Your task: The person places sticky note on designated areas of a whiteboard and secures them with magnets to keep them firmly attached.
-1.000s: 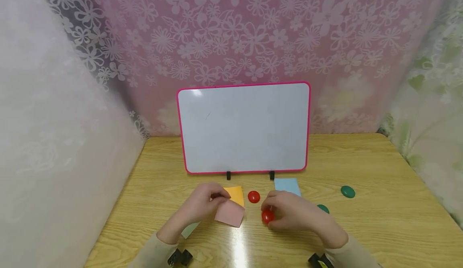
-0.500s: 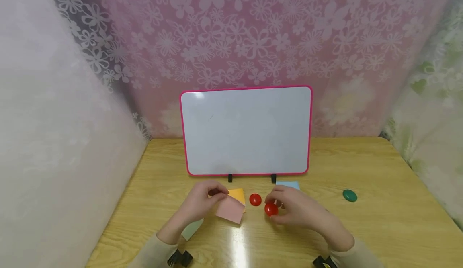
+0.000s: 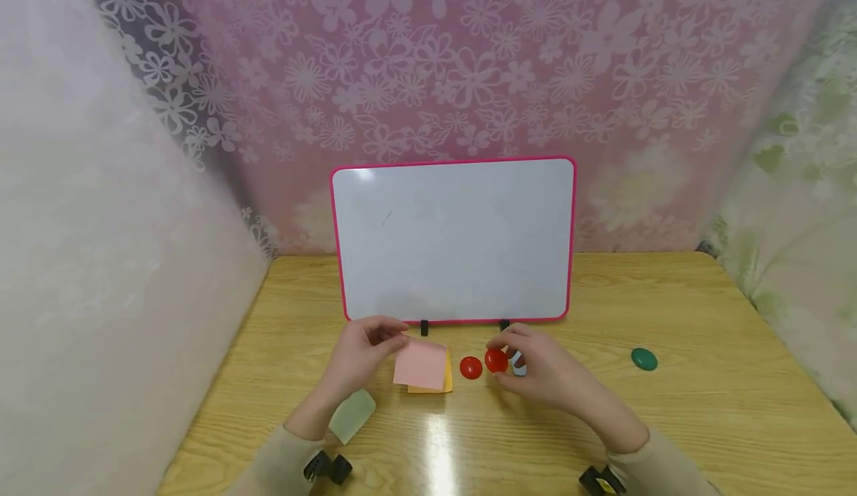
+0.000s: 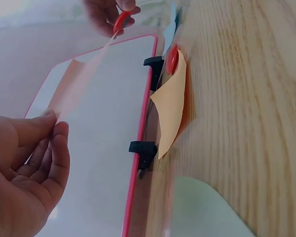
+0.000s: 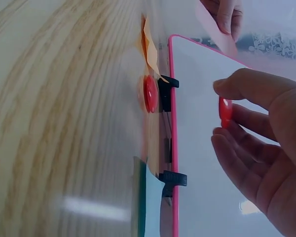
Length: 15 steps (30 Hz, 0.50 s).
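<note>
My left hand (image 3: 364, 351) pinches a pink sticky note (image 3: 420, 363) by its upper left corner, raised off the table in front of the whiteboard (image 3: 455, 243). Behind and below that note lies an orange sticky note (image 4: 171, 106), its edges curling up. My right hand (image 3: 542, 366) holds a round red magnet (image 3: 496, 360) between thumb and fingers, also above the table. A second red magnet (image 3: 471, 367) lies on the table between the hands. Under the right hand is a blue sticky note (image 5: 153, 202), mostly covered in the head view.
The pink-framed whiteboard stands on black clip feet (image 4: 144, 148) at the table's back. A pale green note (image 3: 352, 416) lies by my left forearm, and a green magnet (image 3: 644, 359) at right. Papered walls enclose the table (image 3: 723, 407) at the left, back and right.
Both hands have moved forward toward the whiteboard, lifting the pink sticky note and the red magnet. The pale green note shows more, while my right hand and arm cover the nearer green magnet.
</note>
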{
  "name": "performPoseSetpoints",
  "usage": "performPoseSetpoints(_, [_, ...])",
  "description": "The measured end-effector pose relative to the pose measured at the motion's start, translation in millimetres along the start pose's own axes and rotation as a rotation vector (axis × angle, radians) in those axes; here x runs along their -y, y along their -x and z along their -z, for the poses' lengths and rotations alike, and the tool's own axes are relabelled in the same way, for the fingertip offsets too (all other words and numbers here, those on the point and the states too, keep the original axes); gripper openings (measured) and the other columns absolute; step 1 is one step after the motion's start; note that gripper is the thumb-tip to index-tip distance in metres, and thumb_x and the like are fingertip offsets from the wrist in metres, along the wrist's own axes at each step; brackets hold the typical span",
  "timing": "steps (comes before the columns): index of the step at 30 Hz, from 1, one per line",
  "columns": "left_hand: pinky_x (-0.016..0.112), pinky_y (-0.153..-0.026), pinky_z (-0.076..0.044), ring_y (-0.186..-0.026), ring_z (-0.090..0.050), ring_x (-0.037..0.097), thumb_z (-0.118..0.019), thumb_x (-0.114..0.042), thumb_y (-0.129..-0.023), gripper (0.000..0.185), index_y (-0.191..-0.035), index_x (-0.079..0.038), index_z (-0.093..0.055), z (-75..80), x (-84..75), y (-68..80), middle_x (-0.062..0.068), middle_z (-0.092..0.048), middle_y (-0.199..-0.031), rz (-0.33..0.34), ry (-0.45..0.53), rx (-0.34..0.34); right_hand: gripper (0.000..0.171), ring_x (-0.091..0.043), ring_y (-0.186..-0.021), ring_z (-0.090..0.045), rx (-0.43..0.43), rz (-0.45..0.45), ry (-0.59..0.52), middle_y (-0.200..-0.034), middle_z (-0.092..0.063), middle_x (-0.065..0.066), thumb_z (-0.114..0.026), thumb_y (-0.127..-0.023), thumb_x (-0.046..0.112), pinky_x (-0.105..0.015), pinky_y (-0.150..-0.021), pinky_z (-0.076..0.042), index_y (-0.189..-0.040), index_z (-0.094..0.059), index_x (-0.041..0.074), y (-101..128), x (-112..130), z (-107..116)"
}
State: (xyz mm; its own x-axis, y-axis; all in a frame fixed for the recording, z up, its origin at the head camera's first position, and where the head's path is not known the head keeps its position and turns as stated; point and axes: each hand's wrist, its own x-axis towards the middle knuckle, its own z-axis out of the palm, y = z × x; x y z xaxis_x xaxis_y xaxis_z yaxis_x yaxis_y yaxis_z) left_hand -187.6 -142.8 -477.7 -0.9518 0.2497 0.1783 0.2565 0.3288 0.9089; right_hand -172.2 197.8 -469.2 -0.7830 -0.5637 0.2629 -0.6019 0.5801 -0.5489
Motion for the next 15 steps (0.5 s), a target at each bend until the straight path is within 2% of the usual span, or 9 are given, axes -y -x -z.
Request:
performPoseSetpoints(4, [0.045, -0.081, -0.063, -0.087, -0.073, 0.02, -0.08, -0.01, -0.098, 0.007, -0.104, -0.012, -0.083, 2.0, 0.3, -1.1, 0.001, -0.078, -0.097, 0.06, 0.046, -0.02, 0.039, -0.018, -0.086, -0.07, -0.067, 0.049, 0.003, -0.104, -0.067, 0.003, -0.091, -0.083, 0.006, -0.033, -0.071, -0.062, -0.118, -0.074, 0.008, -3.2, 0.0, -4.2])
performPoseSetpoints(6, [0.045, -0.082, -0.063, -0.089, -0.073, 0.02, -0.08, -0.009, -0.098, 0.006, -0.102, -0.012, -0.083, 2.7, 0.7, -1.0, 0.001, -0.078, -0.098, 0.079, 0.062, -0.034, 0.04, -0.019, -0.086, -0.07, -0.086, 0.061, 0.008, -0.105, -0.068, 0.004, -0.092, -0.082, 0.007, -0.033, -0.072, -0.063, -0.118, -0.074, 0.009, -4.7, 0.0, -6.4])
performPoseSetpoints(11, [0.03, -0.079, -0.059, -0.092, -0.069, 0.02, -0.078, -0.007, -0.098, 0.008, -0.105, -0.009, -0.083, 3.7, 2.5, -1.6, 0.003, -0.077, -0.101, 0.098, 0.084, -0.08, 0.04, -0.015, -0.088, -0.07, -0.111, 0.078, -0.009, -0.107, -0.069, 0.005, -0.092, -0.083, 0.009, -0.031, -0.074, -0.063, -0.118, -0.074, 0.01, -9.5, 0.5, -12.1])
performPoseSetpoints(15, [0.036, -0.082, -0.06, -0.092, -0.067, 0.021, -0.078, -0.009, -0.099, 0.01, -0.107, -0.007, -0.083, 4.1, 2.7, -3.2, 0.004, -0.077, -0.103, 0.132, 0.125, -0.123, 0.041, -0.016, -0.088, -0.07, -0.138, 0.088, -0.042, -0.11, -0.069, 0.002, -0.092, -0.083, 0.008, -0.031, -0.074, -0.063, -0.12, -0.075, 0.008, -14.5, 3.2, -17.7])
